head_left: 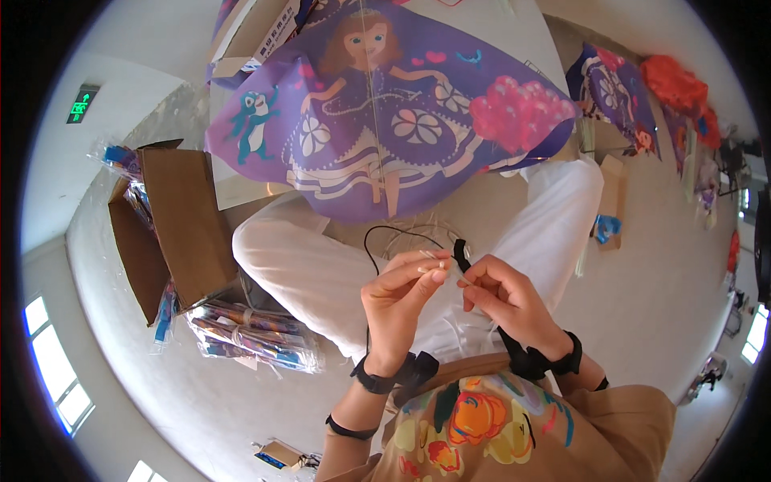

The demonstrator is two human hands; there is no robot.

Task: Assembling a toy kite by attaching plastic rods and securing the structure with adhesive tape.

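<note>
A purple kite (353, 104) printed with a figure in a gown is spread over the white table in front of me. Above my lap, my left hand (400, 301) pinches thin white strips (430, 255) between thumb and fingertips; whether they are cord or plastic is too small to tell. Close beside it on the right, my right hand (507, 299) is closed, thumb against fingers, on a thin pale strand (466, 281). Both hands are apart from the kite. Black straps circle both wrists, and a black cable (393, 228) loops behind the left hand.
To the left stands an open brown cardboard box (189, 225) with wrapped kites in it. Several plastic-wrapped bundles (257, 333) lie below it. Loose pale cord (414, 238) hangs between my knees. More printed kites (614, 92) and a red heap (675, 84) are at right.
</note>
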